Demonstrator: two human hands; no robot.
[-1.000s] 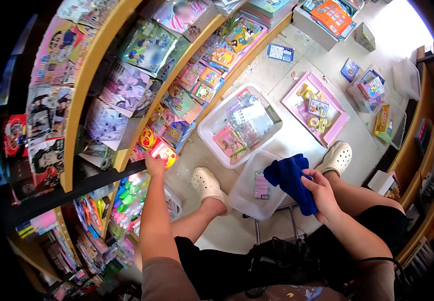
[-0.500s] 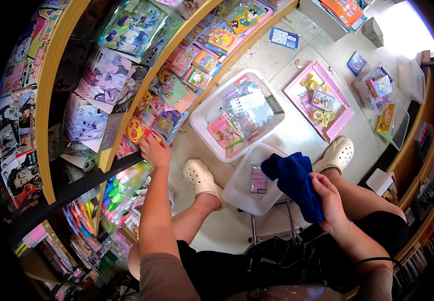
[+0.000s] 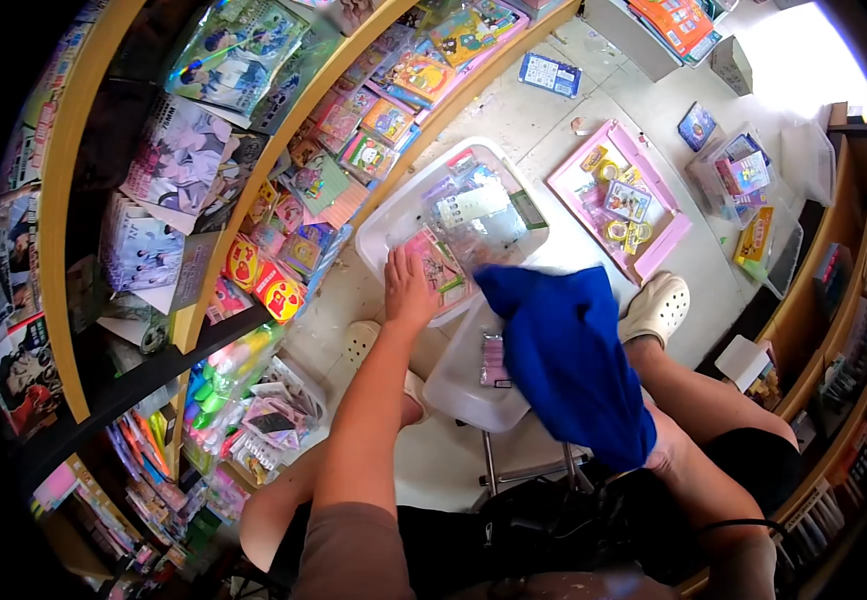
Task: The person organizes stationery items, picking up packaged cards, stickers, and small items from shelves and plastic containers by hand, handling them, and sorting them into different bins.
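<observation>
My left hand (image 3: pixel 410 288) reaches over the near left side of a white plastic bin (image 3: pixel 365 236). Its fingers are extended against a pink illustrated packet (image 3: pixel 440 262), and I see nothing held in them. Clear packets and a white-labelled pack (image 3: pixel 470 205) lie in the same bin. My right hand (image 3: pixel 661 440) grips the lower end of a blue cloth (image 3: pixel 578 350), which partly covers that hand. The cloth spreads across the right part of a smaller translucent tub (image 3: pixel 453 385), where a pink pack (image 3: pixel 494 360) lies.
Shelves on the left hold books and red-and-yellow packs (image 3: pixel 281 297). A pink tray (image 3: pixel 561 180) with yellow tape rolls lies on the floor. Clear bins (image 3: pixel 721 180) stand farther right, beside wooden shelving (image 3: pixel 815 270). A metal-legged stool (image 3: pixel 490 460) stands under the tub.
My left hand has left the red-and-yellow packs on the shelf and moved right to the bin. In my right hand the blue cloth has opened out wider.
</observation>
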